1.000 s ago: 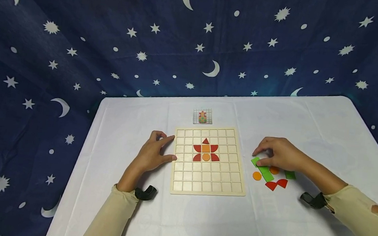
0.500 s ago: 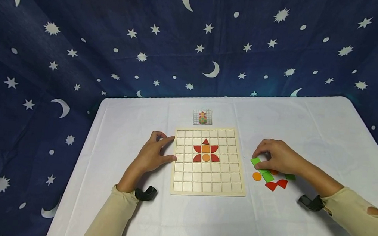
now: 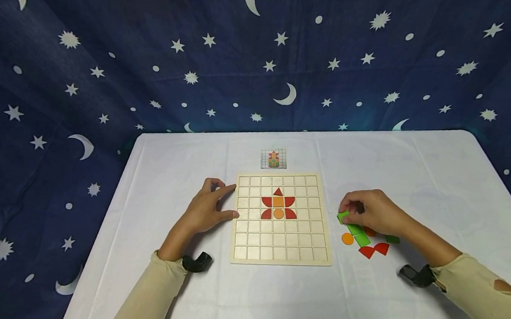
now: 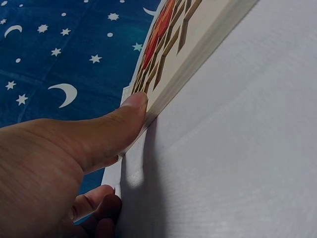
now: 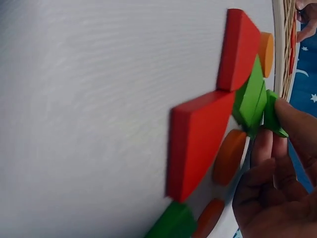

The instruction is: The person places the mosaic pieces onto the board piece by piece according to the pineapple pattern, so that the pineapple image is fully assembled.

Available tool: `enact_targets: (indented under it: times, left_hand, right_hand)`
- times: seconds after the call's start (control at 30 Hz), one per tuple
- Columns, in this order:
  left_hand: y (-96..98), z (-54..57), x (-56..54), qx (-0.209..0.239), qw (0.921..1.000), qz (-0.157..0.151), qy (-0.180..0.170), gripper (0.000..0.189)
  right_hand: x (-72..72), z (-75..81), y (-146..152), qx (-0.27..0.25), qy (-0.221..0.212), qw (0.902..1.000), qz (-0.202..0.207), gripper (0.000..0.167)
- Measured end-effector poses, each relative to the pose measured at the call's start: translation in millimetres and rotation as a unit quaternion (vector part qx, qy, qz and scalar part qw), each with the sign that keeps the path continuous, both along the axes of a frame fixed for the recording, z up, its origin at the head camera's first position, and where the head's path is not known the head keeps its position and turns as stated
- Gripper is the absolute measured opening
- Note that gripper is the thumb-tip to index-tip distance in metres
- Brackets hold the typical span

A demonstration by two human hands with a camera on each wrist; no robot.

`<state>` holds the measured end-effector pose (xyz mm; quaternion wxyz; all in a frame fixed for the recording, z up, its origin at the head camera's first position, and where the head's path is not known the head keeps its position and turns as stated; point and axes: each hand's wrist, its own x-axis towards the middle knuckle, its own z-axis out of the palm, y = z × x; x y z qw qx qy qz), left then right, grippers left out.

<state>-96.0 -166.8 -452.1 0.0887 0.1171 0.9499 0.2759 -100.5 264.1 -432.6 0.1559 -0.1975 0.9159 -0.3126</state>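
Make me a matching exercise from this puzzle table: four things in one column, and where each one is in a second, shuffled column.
1. left hand
2. right hand
3. small printed pattern card
4. loose orange wooden disc

A. beyond the board's far edge
B. on the cloth, right of the board
C. against the wooden grid board at its left edge
D. pinching a green wooden piece

Pairs: 1-C, 2-D, 3-A, 4-B

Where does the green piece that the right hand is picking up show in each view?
Head: green piece right of the wooden board, pinched by the right hand.
Left wrist: not in it; only the left hand with its thumb against the board's edge.
Right wrist: green piece at right centre, under the fingers.
Shared landmark: the wooden board, also at the right wrist view's top right edge.
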Motion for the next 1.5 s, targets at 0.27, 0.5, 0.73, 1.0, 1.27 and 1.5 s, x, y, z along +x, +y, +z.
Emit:
enact_targets:
  times: [0.27,0.5,0.73,1.0,1.27,1.5]
  left_hand:
    - [-0.1,0.9,0.1,0.005,1.0000,-0.001,-0.001,0.078]
    - [-0.2,0.9,-0.1,0.004,1.0000,-0.002,-0.001,0.077]
    - [0.2,0.6,-0.1,0.001,1.0000,-0.001,-0.003,0.078]
    - [0.1,0.1,-0.6,0.001,1.0000,-0.001,-0.001,0.078]
    - [0.0,0.4,0.0,0.000,1.0000,0.000,-0.002,0.078]
    - [-0.3,0.1,-0.1,0.000,1.0000,-0.001,-0.001,0.078]
  right_hand:
    - [-5.8,4.9,-11.5,-0.016,-0.043,0.9986,-0.028,0.013]
    - [-9.8,7.7,-28.3,-0.072,-0.106,0.9904,-0.051,0.013]
    - [-9.1,6.0,-50.3,-0.121,-0.169,0.9758,-0.067,0.017]
    - [-9.6,4.7,-75.4,-0.158,-0.179,0.9698,-0.052,0.019]
    - [-6.9,2.7,-97.7,-0.182,-0.173,0.9679,-0.015,0.018]
    - [-5.4,-0.3,-111.0,-0.175,-0.128,0.9757,0.028,0.016]
